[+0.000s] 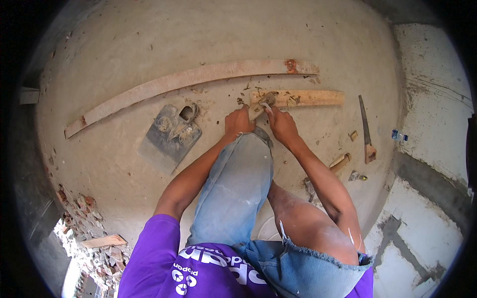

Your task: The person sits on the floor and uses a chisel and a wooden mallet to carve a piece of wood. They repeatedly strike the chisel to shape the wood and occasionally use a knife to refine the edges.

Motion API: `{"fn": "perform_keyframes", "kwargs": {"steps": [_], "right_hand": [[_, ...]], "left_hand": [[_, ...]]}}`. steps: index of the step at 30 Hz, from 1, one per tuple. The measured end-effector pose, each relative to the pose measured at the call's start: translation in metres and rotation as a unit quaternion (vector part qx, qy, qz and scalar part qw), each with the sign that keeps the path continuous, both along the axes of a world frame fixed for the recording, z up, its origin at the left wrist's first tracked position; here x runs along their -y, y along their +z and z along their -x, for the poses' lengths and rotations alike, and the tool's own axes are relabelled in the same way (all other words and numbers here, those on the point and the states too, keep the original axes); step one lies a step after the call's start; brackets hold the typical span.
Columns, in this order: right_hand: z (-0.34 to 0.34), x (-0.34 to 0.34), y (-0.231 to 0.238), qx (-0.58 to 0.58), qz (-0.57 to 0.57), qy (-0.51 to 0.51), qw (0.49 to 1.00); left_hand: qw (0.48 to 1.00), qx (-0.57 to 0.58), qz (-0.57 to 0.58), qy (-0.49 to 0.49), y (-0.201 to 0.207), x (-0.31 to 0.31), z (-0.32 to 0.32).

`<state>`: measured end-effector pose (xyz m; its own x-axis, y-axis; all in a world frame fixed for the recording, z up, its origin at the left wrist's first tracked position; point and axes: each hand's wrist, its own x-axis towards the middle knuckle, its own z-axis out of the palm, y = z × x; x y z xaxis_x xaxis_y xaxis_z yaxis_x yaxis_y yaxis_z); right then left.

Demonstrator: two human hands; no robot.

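Note:
My left hand [238,121] is closed, with its fingers against a short, pale wooden piece [256,110] just in front of my foot. Close on the right, my right hand [281,124] is closed too; a small light-coloured end pokes out by its thumb, and the rest of what it grips is hidden. Both hands work at the left end of a flat wooden board [318,98] lying on the floor. Dark shavings or scraps lie about that end. Behind it runs a long wooden plank [198,77].
A grey bag [171,130] with a handle opening lies at left. To the right are a handsaw [366,131], a wooden-handled tool [340,163] partly behind my right forearm, a small wood offcut [353,135] and a plastic bottle [399,135]. Rubble [107,260] is piled at lower left.

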<state>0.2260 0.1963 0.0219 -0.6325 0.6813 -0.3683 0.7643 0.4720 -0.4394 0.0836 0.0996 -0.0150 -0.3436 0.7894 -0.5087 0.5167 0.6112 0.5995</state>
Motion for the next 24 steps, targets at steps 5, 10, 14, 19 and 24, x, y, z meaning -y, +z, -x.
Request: {"fn": "perform_keyframes", "kwargs": {"steps": [5,10,14,19,24], "right_hand": [[0.005,-0.01,0.005,0.01,0.027,0.039,0.999],[-0.01,-0.051,-0.001,-0.139,0.053,-0.006,0.989],[-0.008,-0.045,0.03,-0.131,0.168,-0.154,0.965],[-0.015,-0.011,0.04,-0.141,0.3,-0.216,0.918],[-0.015,0.008,0.042,-0.078,0.108,-0.092,0.987]], "left_hand": [[1.0,-0.001,0.006,0.007,-0.003,0.0,0.003],[1.0,-0.014,0.003,0.004,0.0,-0.001,0.0],[0.999,-0.015,0.017,0.028,0.02,0.0,0.003],[0.997,0.031,0.066,0.037,0.012,-0.005,0.006],[0.982,0.13,0.039,0.129,-0.005,-0.003,0.011]]}}
